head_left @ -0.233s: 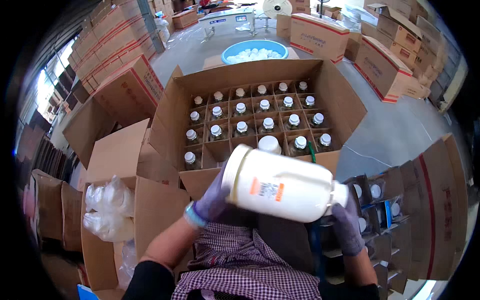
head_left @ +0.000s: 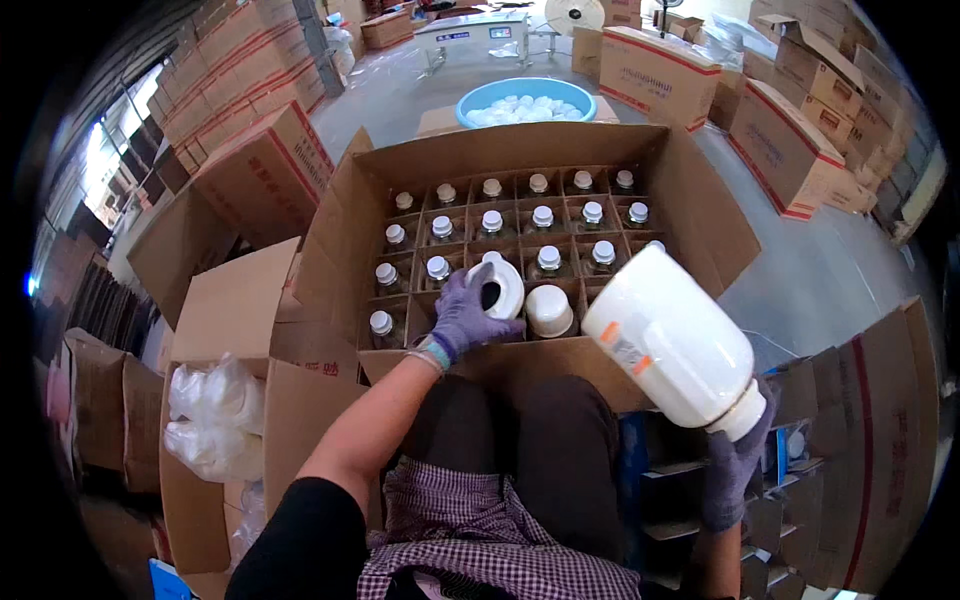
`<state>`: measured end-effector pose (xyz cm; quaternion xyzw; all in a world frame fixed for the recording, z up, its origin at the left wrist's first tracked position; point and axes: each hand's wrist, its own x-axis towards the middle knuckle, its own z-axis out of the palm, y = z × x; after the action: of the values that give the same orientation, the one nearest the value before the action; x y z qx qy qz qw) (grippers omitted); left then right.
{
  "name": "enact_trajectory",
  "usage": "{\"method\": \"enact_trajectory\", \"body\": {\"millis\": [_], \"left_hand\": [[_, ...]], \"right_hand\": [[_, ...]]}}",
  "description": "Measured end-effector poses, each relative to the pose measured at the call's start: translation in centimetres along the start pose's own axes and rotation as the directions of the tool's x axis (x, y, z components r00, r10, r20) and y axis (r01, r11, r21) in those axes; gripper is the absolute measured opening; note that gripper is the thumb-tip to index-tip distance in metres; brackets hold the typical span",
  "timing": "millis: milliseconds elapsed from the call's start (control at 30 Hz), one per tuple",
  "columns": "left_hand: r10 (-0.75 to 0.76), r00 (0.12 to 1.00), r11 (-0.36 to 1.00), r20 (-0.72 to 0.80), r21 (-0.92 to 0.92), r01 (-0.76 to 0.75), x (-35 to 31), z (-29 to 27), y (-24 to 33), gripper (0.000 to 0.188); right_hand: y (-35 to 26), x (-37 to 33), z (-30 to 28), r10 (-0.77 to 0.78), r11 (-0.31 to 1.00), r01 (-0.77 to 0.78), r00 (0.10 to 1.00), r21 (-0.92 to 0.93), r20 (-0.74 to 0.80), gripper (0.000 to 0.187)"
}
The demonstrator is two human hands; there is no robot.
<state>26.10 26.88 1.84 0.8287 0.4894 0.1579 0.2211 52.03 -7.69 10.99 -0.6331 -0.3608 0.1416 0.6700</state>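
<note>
My gloved left hand is closed on a white ring-shaped piece with a dark hole, over the front rows of a divided carton. Out to the right, my gloved right hand grips a large white plastic jug by its narrow neck. The jug tilts with its neck down and its broad end toward the carton; an orange-and-white label is on its side. Clear bottles with white caps stand in the compartments. A bigger white rounded cap sits in the front row, right of my left hand.
Behind the carton is a blue basin of white caps. An open box with clear plastic bags is at left. To my right stands another divided carton. Stacked cartons line the back left; more boxes are back right.
My left hand has left the jug and moved forward to the carton, now holding the ring-shaped piece. The right hand has swung the jug right, its broad end rising.
</note>
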Motion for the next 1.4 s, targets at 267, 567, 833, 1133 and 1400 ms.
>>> {"method": "enact_trajectory", "body": {"millis": [267,567,833,1133,1400], "left_hand": [[0.152,0.918,0.946,-0.366,0.323,-0.028,0.4,-3.9,-7.6,0.064],[-0.286,0.952,0.818,0.112,0.547,0.181,-2.4,-7.6,-13.8,0.078],[0.307,0.928,0.901,-0.212,0.377,-0.212,-16.4,-27.6,4.7,0.061],[0.281,0.955,0.926,0.099,-0.29,-0.242,-27.9,-18.9,7.2,0.084],[-0.039,0.831,0.939,0.556,-0.265,0.221,-34.9,-13.4,-1.2,0.062]], "right_hand": [[7.6,-1.7,-6.4,-0.256,0.748,0.283,0.957,-0.6,0.133,0.057],[7.1,-1.5,-1.4,-0.152,0.937,0.157,0.988,-0.312,0.041,0.06],[-0.3,-2.2,-0.2,-0.013,0.934,0.028,0.999,0.356,-0.044,0.073],[-8.1,-2.1,7.8,-0.029,0.965,-0.092,0.893,0.245,0.448,0.061],[-2.2,-4.1,10.5,0.434,0.898,-0.375,0.668,-0.23,0.604,0.044]]}}
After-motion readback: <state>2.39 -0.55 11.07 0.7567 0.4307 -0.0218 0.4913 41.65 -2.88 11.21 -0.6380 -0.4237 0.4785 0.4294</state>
